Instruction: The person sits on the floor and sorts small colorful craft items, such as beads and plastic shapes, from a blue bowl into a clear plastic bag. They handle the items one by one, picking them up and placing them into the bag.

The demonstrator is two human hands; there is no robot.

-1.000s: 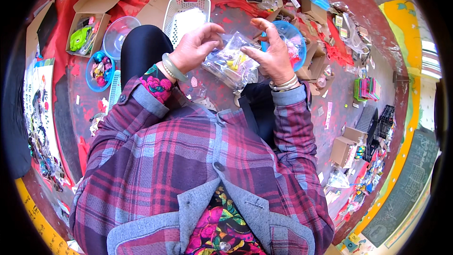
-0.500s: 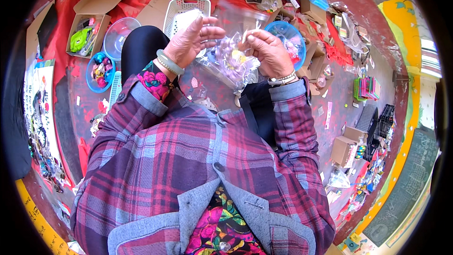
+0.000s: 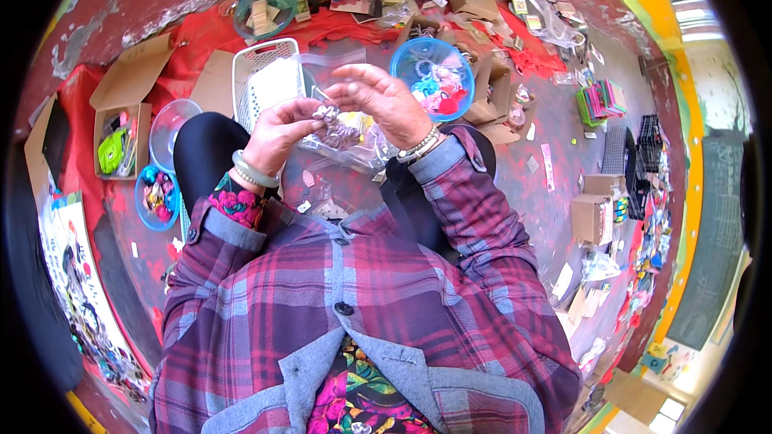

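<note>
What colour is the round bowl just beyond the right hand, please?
Blue bowl, clearest in the head view.
</note>
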